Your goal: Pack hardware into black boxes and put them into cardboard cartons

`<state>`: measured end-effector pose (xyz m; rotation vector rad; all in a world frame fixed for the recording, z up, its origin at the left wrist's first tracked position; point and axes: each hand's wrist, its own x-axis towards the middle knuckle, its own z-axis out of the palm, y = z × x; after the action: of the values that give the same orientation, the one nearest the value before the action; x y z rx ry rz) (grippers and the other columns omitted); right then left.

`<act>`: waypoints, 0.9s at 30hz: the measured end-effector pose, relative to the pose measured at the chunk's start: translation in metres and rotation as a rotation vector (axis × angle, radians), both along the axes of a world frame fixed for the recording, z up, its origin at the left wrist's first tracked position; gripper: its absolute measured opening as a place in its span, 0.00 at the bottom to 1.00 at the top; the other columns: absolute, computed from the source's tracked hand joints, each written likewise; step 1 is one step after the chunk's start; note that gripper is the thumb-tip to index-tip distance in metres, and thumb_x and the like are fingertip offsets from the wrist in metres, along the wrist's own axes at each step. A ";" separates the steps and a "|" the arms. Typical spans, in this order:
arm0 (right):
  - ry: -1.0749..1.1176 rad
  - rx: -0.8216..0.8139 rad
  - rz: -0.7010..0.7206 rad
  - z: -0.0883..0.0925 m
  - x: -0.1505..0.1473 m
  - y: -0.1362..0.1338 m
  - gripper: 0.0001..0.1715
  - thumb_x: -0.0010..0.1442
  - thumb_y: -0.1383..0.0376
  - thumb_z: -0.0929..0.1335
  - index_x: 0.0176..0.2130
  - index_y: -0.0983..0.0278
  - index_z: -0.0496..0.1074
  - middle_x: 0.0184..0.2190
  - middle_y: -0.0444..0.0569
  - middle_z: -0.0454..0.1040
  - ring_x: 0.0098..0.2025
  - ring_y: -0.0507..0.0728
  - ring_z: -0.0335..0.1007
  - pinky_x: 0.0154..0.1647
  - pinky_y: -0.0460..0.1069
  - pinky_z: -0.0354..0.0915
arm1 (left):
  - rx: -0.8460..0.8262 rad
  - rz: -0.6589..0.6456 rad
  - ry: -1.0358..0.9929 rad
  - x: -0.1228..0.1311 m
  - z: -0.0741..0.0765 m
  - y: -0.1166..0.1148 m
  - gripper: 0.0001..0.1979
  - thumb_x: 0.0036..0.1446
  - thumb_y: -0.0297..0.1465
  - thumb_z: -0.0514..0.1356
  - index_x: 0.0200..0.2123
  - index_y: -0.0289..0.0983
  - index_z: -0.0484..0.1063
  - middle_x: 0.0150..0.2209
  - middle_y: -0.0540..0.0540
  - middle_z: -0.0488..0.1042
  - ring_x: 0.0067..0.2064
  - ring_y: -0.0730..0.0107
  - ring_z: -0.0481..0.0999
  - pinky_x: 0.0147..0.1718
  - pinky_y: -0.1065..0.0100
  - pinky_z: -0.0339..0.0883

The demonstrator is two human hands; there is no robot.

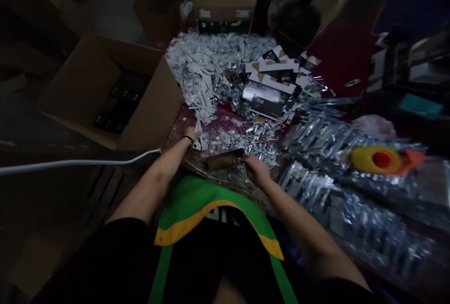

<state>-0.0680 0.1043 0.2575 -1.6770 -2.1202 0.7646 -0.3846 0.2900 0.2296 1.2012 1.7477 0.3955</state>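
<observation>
My left hand (192,134), with a dark band at the wrist, is at the near edge of a pile of white slips (201,88). Its fingers look curled in among the slips; what they hold is blurred. A small open cardboard box (225,159), brown inside, lies on the table in front of me. At its right end my right hand (257,169) is closed on the box's edge, and a small shiny bit shows by the fingertips. Loose shiny metal parts (260,140) are scattered just beyond the box.
A large carton (140,130) with black boxes inside stands at left; another carton (225,2) is at the back. Flat black-and-white printed boxes (269,98) lie on the parts. Rows of bagged metal pieces (323,137) and a yellow-orange tape dispenser (369,159) are at right.
</observation>
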 end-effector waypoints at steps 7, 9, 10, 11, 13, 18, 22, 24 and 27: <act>-0.285 -0.062 -0.103 -0.009 -0.031 -0.009 0.17 0.68 0.67 0.67 0.53 0.59 0.80 0.61 0.55 0.75 0.64 0.65 0.65 0.67 0.61 0.58 | 0.076 -0.039 -0.073 0.006 0.047 -0.042 0.19 0.78 0.34 0.40 0.52 0.29 0.66 0.31 0.48 0.77 0.31 0.73 0.71 0.40 0.68 0.68; -0.430 -0.098 -0.489 -0.009 0.011 -0.033 0.23 0.69 0.65 0.65 0.60 0.64 0.75 0.62 0.62 0.72 0.64 0.68 0.64 0.66 0.64 0.59 | 0.171 -0.102 -0.194 0.001 0.058 -0.081 0.21 0.78 0.37 0.36 0.56 0.34 0.63 0.35 0.48 0.78 0.30 0.73 0.74 0.37 0.67 0.71; -0.504 -0.137 -0.683 -0.010 0.032 -0.045 0.25 0.69 0.66 0.63 0.62 0.68 0.73 0.62 0.67 0.71 0.64 0.70 0.64 0.66 0.67 0.58 | 0.238 -0.190 -0.245 0.001 0.061 -0.103 0.21 0.78 0.39 0.38 0.56 0.35 0.64 0.35 0.47 0.78 0.31 0.71 0.75 0.37 0.66 0.73; -0.564 -0.180 -0.830 -0.011 0.050 -0.056 0.27 0.69 0.67 0.62 0.63 0.71 0.72 0.62 0.70 0.70 0.65 0.72 0.62 0.66 0.69 0.58 | 0.317 -0.317 -0.270 0.004 0.062 -0.124 0.20 0.77 0.40 0.40 0.54 0.36 0.66 0.36 0.46 0.78 0.32 0.69 0.77 0.37 0.64 0.74; -0.624 -0.224 -0.989 -0.015 0.075 -0.072 0.30 0.67 0.66 0.62 0.65 0.73 0.69 0.63 0.74 0.67 0.67 0.75 0.59 0.66 0.73 0.55 | 0.477 -0.636 -0.208 0.021 0.059 -0.158 0.17 0.73 0.37 0.48 0.52 0.36 0.72 0.40 0.42 0.79 0.39 0.63 0.80 0.42 0.61 0.76; -0.648 -0.142 -1.356 -0.033 0.085 -0.093 0.40 0.68 0.62 0.60 0.74 0.74 0.54 0.69 0.83 0.54 0.73 0.82 0.51 0.64 0.81 0.54 | 0.423 -1.019 0.304 0.105 0.026 -0.163 0.17 0.69 0.26 0.53 0.55 0.32 0.75 0.49 0.34 0.79 0.54 0.55 0.78 0.55 0.57 0.73; -0.636 -0.102 -1.185 -0.040 0.085 -0.108 0.37 0.68 0.70 0.53 0.72 0.73 0.58 0.69 0.82 0.58 0.74 0.80 0.52 0.65 0.80 0.56 | 0.203 -0.906 0.501 0.143 0.010 -0.148 0.21 0.67 0.20 0.50 0.59 0.26 0.73 0.54 0.27 0.76 0.57 0.47 0.76 0.56 0.50 0.71; -0.609 -0.074 -1.067 -0.038 0.085 -0.112 0.35 0.68 0.70 0.55 0.71 0.71 0.62 0.69 0.81 0.59 0.73 0.80 0.55 0.63 0.79 0.58 | 0.249 -0.917 0.429 0.126 0.012 -0.157 0.22 0.65 0.20 0.52 0.60 0.26 0.73 0.56 0.26 0.74 0.58 0.47 0.74 0.57 0.50 0.70; -0.527 -0.071 -0.992 -0.031 0.091 -0.110 0.32 0.69 0.66 0.57 0.67 0.66 0.68 0.69 0.80 0.58 0.71 0.81 0.57 0.60 0.77 0.62 | 0.416 -0.902 0.230 0.060 0.013 -0.181 0.18 0.64 0.24 0.56 0.55 0.32 0.76 0.55 0.33 0.74 0.58 0.50 0.73 0.59 0.53 0.69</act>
<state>0.0226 -0.0054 0.2261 -2.7857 -1.1648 0.0819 -0.3243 0.1089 0.2425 2.2457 1.1415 0.0661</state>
